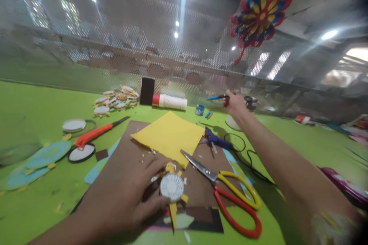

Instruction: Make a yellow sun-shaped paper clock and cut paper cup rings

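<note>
My left hand (126, 195) rests near the table's front edge, its thumb and fingers closed on a small white disc with yellow paper points (172, 187), which lies on a brown sheet (129, 153). My right hand (234, 104) reaches far out to the back of the table, closed on a blue pen-like tool (216, 97). A yellow sheet (169, 134) lies on the brown sheet. Scissors with red and yellow handles (230, 195) sit to the right of the disc.
A blue glue gun (216, 140) with a black cord lies behind the scissors. An orange-handled knife (97, 133), paper circles and a pile of finished discs (116, 100) sit at the left. A white glue tube (169, 101) lies by the mesh fence. A paper flower (260, 11) hangs above.
</note>
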Demonstrator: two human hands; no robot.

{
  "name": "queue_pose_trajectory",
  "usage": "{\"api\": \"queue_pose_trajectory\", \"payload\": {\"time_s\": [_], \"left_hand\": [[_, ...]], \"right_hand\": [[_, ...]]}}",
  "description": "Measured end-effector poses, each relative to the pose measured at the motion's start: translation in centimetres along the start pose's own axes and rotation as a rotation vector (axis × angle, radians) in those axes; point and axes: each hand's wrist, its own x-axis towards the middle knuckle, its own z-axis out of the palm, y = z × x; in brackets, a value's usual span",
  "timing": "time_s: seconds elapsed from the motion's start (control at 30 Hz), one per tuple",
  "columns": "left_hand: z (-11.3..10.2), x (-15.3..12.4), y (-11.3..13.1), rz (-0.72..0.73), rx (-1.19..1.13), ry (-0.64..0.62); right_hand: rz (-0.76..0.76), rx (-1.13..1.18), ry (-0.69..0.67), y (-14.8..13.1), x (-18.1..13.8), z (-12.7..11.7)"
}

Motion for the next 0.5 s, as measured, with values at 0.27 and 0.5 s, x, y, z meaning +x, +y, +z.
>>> {"api": "queue_pose_trajectory", "payload": {"time_s": [0.27,0.5], "left_hand": [[-0.1,0.5,0.2,0.085,-0.012,-0.102],[0.5,0.5,0.3,0.076,-0.010,-0.108]], "right_hand": [[0.189,0.570,-0.283,-3.0,-13.2,-5.8],[0.330,0.601,-0.551,-0.9,-21.6,-5.4]]}}
